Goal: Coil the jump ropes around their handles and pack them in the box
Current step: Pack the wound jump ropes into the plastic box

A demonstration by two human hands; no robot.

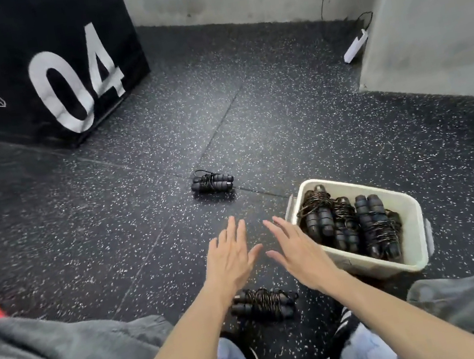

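Note:
A cream plastic box (408, 206) sits on the floor at the right, holding several black jump ropes (351, 225) coiled round their handles. One coiled rope (212, 182) lies on the floor farther out, ahead of my hands. Another coiled rope (264, 302) lies close to me, between my forearms and just in front of my feet. My left hand (230, 258) and my right hand (297, 249) hover side by side above the floor, fingers straight, palms down, holding nothing. The right hand is just left of the box.
A large black soft box marked "04" (29, 67) stands at the back left. A grey wall corner (435, 17) juts in at the right, with a white power strip (356, 46) and cable beside it. My knees and shoes fill the bottom edge.

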